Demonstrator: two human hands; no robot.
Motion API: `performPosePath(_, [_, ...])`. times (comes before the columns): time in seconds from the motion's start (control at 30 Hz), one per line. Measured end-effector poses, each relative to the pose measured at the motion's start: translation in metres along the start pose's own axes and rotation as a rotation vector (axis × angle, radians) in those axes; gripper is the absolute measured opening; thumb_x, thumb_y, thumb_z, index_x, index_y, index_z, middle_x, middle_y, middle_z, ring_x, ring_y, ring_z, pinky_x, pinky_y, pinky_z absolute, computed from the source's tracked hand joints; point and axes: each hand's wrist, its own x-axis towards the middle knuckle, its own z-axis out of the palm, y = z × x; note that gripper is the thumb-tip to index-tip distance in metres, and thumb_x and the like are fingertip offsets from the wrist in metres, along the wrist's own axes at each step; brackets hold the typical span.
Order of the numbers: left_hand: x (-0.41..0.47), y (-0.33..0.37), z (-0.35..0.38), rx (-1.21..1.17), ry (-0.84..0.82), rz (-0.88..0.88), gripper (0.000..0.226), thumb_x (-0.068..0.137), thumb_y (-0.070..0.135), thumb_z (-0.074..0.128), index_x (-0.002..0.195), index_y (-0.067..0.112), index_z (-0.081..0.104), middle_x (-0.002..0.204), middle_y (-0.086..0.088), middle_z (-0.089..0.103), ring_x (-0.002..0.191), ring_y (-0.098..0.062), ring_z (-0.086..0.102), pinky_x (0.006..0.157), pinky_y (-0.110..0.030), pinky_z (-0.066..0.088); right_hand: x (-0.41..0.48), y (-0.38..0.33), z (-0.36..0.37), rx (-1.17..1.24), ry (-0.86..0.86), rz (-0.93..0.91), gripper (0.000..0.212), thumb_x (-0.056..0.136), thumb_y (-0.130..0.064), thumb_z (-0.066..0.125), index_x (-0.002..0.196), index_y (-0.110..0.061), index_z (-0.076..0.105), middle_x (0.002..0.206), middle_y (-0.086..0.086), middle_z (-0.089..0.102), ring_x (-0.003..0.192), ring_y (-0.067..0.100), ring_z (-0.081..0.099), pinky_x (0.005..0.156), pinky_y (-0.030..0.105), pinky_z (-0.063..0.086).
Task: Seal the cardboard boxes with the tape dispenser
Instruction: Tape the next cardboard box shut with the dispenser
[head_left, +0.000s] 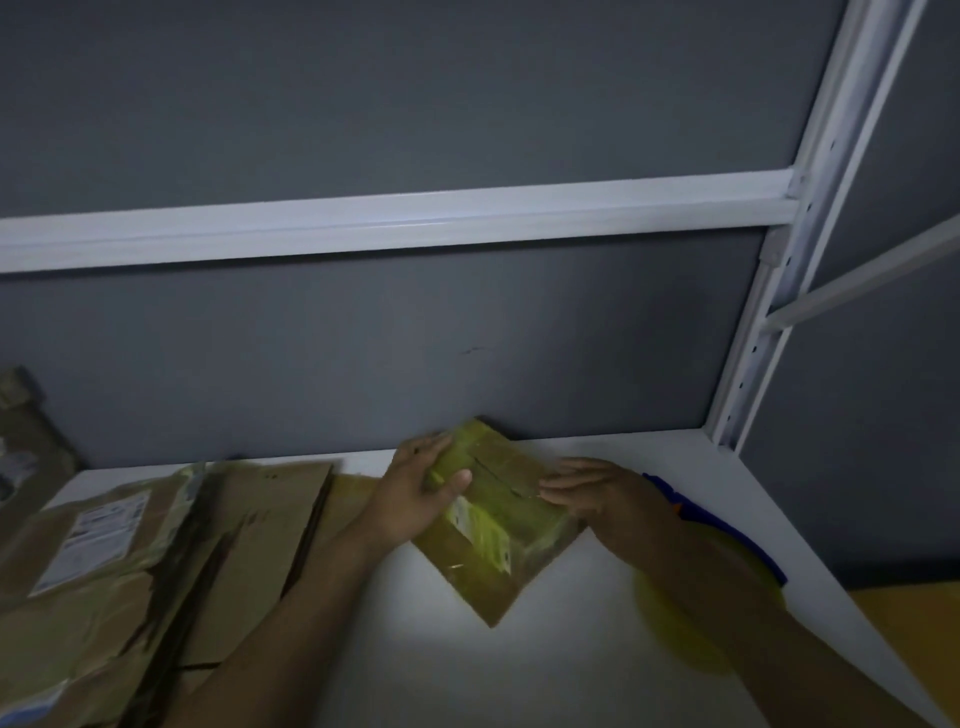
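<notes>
A small cardboard box (493, 525), wrapped in yellowish tape, sits on the white table (519, 670) close to the grey back panel. My left hand (421, 488) grips the box's left side, thumb on its top. My right hand (592, 493) rests flat against the box's right edge, fingers stretched along the top flaps. A blue tape dispenser (691, 512) with a yellow roll (680, 623) lies on the table under and behind my right forearm, mostly hidden and blurred.
Flattened cardboard boxes (156, 561), one with a white shipping label, are piled on the left of the table. A grey partition with white rails (395, 223) closes the back and right side. A yellow surface (914, 623) shows at the lower right.
</notes>
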Motion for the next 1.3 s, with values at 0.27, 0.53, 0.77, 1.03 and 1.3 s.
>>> performPosePath(0.27, [-0.068, 0.025, 0.023, 0.384, 0.221, -0.078, 0.060, 0.090, 0.063, 0.031, 0.134, 0.028, 0.052, 0.120, -0.009, 0.048, 0.102, -0.025, 0.058, 0.086, -0.035, 0.048, 0.006, -0.041, -0.013, -0.237, -0.190, 0.365, 0.040, 0.103, -0.034, 0.033, 0.140, -0.029, 0.044, 0.149, -0.019, 0.026, 0.141, 0.000, 0.008, 0.116, 0.023, 0.001])
performPosePath(0.53, [-0.055, 0.023, 0.015, 0.611, -0.114, 0.195, 0.073, 0.087, 0.060, -0.012, 0.151, 0.026, -0.004, 0.158, 0.002, -0.016, 0.147, -0.016, -0.016, 0.117, -0.029, -0.012, 0.009, -0.072, 0.023, -0.473, -0.408, 0.263, 0.090, 0.080, -0.061, -0.022, 0.152, -0.023, 0.015, 0.160, -0.007, 0.008, 0.147, 0.010, -0.001, 0.117, 0.027, -0.010])
performPosePath(0.77, [-0.057, 0.030, 0.001, 0.254, -0.097, -0.147, 0.082, 0.098, 0.057, 0.033, 0.154, 0.010, -0.005, 0.160, -0.002, -0.022, 0.143, -0.016, 0.030, 0.107, -0.024, 0.030, 0.012, -0.078, 0.023, -0.098, -0.272, 0.649, 0.077, 0.099, -0.049, 0.035, 0.151, -0.021, -0.013, 0.156, -0.011, -0.024, 0.146, 0.008, -0.005, 0.114, 0.027, 0.017])
performPosePath(1.03, [-0.060, 0.017, 0.019, -0.026, 0.148, -0.333, 0.088, 0.087, 0.060, 0.055, 0.151, 0.007, 0.022, 0.107, -0.005, 0.070, 0.096, -0.018, 0.065, 0.077, -0.025, 0.049, -0.007, -0.073, 0.025, 0.113, -0.071, 0.926, 0.061, 0.091, -0.063, 0.039, 0.132, -0.018, 0.051, 0.108, -0.003, 0.067, 0.092, 0.015, 0.065, 0.069, 0.026, 0.052])
performPosePath(1.3, [-0.067, 0.032, 0.008, 0.193, 0.165, -0.364, 0.063, 0.082, 0.073, 0.050, 0.092, 0.011, 0.059, 0.064, 0.004, 0.058, 0.060, -0.011, 0.056, 0.051, -0.025, 0.038, -0.005, -0.093, 0.010, 0.114, -0.081, 0.922, 0.045, 0.095, -0.053, 0.042, 0.089, -0.014, 0.063, 0.080, -0.002, 0.065, 0.067, 0.009, 0.059, 0.055, 0.022, 0.042])
